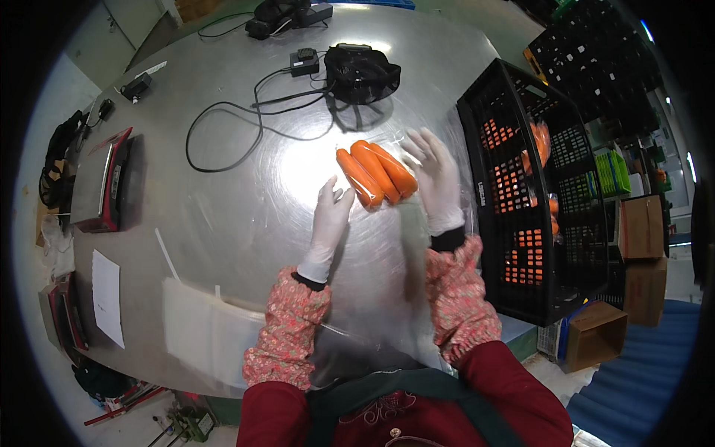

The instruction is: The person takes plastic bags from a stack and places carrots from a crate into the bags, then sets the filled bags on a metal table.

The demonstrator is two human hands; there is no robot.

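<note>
Three orange carrots point(375, 173) lie side by side in a clear plastic bag on a metal tabletop point(223, 234). To the bag's left is my left hand point(332, 211), in a whitish glove, its fingers slightly apart and holding nothing. My right hand point(437, 176), gloved the same way, is spread at the bag's right side. Whether its fingertips touch the loose film at the top corner, I cannot tell. A black plastic crate point(475, 184) stands close to the right of this hand, with bagged carrots point(539, 145) inside.
Beyond the bag sit a black mesh cap-like item point(363, 72), a small black box point(304, 62) and a looped cable point(192, 151). A red-and-silver device point(103, 181) and a paper sheet point(108, 298) lie at left. Cardboard boxes point(642, 226) are stacked at far right.
</note>
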